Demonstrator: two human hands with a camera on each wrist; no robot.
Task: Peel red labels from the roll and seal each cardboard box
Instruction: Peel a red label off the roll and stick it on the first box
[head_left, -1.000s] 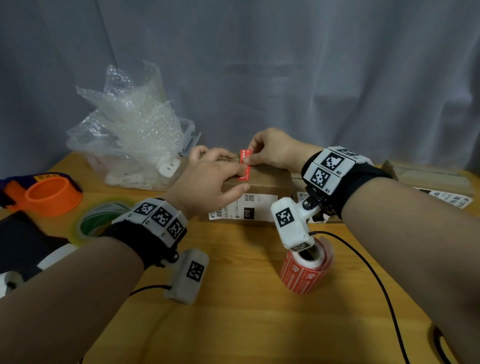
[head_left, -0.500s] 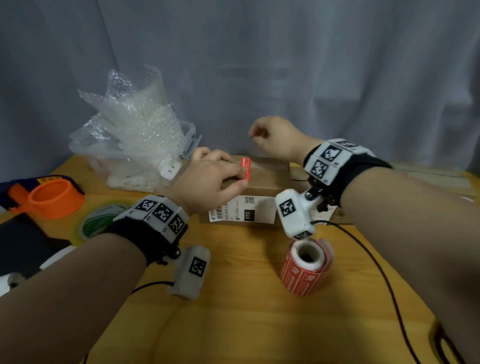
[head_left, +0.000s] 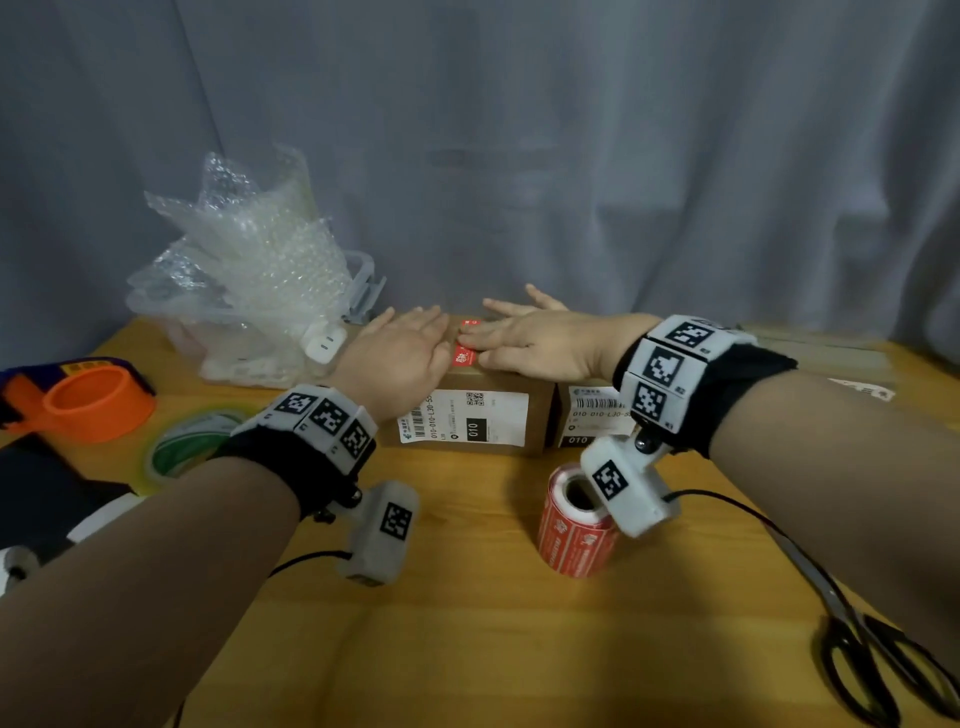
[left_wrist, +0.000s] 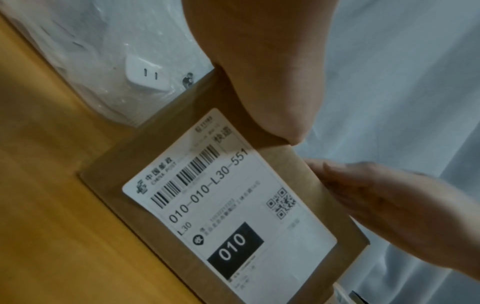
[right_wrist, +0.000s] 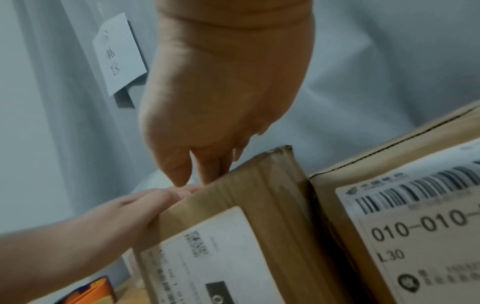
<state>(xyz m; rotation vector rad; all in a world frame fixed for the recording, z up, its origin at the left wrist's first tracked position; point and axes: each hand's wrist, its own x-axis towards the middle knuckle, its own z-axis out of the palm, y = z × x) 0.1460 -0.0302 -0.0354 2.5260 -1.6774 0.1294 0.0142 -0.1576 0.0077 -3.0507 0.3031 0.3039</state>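
Note:
A brown cardboard box (head_left: 537, 410) with a white shipping label stands at the middle of the wooden table; the same box (left_wrist: 166, 127) fills the left wrist view, and the box (right_wrist: 262, 197) shows in the right wrist view too. A red label (head_left: 466, 349) lies on its top near the front edge. My left hand (head_left: 402, 348) lies flat on the box top, left of the label. My right hand (head_left: 524, 340) lies flat beside it, straight fingers pressing on the label. The red label roll (head_left: 574, 525) stands upright in front of the box.
A second labelled box (head_left: 592, 415) stands against the first one's right side. Bubble wrap in a clear tub (head_left: 249, 291) sits back left, an orange tape dispenser (head_left: 88, 400) and a green tape roll (head_left: 187, 449) at left, and scissors (head_left: 872, 660) at the front right.
The right hand let go of the label, lifted away, then came back down flat onto it. The label went from standing on edge to lying flat on the box top. The left hand flattened.

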